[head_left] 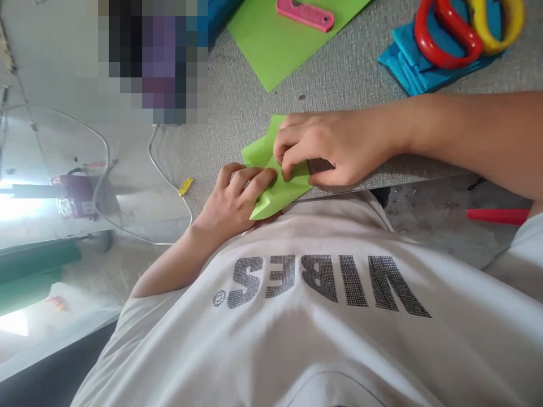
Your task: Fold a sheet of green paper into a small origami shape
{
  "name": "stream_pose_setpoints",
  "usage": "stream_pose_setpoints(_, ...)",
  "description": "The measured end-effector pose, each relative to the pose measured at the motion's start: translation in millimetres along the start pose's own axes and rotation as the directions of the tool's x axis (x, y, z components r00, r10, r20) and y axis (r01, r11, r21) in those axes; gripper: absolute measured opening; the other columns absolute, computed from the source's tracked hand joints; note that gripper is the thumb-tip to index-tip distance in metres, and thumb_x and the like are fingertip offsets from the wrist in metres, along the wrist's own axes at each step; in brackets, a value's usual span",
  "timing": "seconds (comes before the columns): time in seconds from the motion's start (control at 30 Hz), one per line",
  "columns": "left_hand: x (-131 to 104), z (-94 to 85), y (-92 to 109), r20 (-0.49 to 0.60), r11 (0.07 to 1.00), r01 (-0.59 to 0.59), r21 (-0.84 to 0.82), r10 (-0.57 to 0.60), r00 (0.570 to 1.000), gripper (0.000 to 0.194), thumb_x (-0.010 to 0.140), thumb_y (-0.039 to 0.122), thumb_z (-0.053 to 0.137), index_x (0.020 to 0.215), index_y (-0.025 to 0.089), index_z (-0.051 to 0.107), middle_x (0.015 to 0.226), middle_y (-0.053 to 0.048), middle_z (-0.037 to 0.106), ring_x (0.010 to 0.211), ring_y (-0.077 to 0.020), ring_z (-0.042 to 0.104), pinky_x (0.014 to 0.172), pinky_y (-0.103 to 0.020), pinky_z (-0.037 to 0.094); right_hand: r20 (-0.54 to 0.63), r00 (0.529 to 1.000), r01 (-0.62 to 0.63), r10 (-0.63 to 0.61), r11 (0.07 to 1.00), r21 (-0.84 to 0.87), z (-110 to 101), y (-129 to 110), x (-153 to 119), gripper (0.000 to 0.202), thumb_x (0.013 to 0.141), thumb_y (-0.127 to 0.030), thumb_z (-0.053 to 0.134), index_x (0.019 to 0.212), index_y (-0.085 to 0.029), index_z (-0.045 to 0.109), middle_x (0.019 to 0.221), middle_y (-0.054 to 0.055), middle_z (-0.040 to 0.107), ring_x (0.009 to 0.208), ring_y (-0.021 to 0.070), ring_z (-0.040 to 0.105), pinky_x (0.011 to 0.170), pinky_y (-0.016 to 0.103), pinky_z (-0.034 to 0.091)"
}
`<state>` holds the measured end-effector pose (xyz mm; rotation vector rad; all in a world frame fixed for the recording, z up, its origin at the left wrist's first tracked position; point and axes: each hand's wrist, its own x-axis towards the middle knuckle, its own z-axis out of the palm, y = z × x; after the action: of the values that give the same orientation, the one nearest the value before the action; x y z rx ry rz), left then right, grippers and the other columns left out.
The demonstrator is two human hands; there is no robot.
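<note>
A folded piece of light green paper (288, 189) lies at the near edge of the grey table, with creases and pointed corners. My left hand (240, 192) grips its left part, fingertips on top and the thumb hidden beneath. From the right, my right hand (326, 147) reaches over the same paper, its fingers bent and pressing down on the upper part, its thumb at the right edge. Both hands are close together, and some of the paper is hidden under the fingers.
A larger green sheet (271, 51) lies further back with a pink cutter (305, 14) on it. Red-handled scissors (428, 34) and a yellow handle (509, 39) rest on blue folded material (399, 62). A white cable (159, 164) with a yellow tag runs at the left.
</note>
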<state>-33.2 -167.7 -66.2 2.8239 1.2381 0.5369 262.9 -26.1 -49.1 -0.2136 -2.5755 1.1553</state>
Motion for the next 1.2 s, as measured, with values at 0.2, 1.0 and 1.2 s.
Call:
stream_pose_setpoints(0.2,4,6.1,9,-0.079,0.999,0.012,-0.042,-0.016,0.997,0.073,0.112,0.060,0.079,0.174,0.035,0.051,0.140,-0.013,0.079,0.120,-0.0366,0.074,0.105,-0.057,0.060,0.047,0.999,-0.007,0.009,1.000,-0.026,-7,-1,-1,0.065,0.106,-0.083,0.055,0.110,-0.028,0.090,0.126,0.003,0.087,0.135,0.0285,0.070,0.125,0.061,0.059)
stream_pose_setpoints(1.0,4,13.1,40,-0.341,0.895,0.346,-0.281,-0.430,0.836,0.039,0.098,0.056,0.092,0.104,0.029,0.065,0.137,-0.009,0.076,0.117,-0.0335,0.075,0.103,-0.059,0.061,0.142,0.989,-0.011,0.049,0.967,-0.254,-10,-14,0,0.026,0.101,-0.029,0.079,0.126,-0.030,0.085,0.140,0.006,0.081,0.151,0.0366,0.061,0.133,0.057,0.047)
stream_pose_setpoints(1.2,5,17.6,32,-0.210,0.829,0.460,-0.316,-0.534,0.819,0.031,0.104,0.050,0.090,0.118,0.030,0.071,0.139,-0.009,0.074,0.127,-0.0347,0.074,0.112,-0.062,0.060,0.153,0.988,0.017,0.025,0.964,-0.265,-11,-12,-1,0.033,0.097,-0.033,0.084,0.129,-0.030,0.083,0.140,0.007,0.080,0.149,0.0401,0.061,0.132,0.060,0.045)
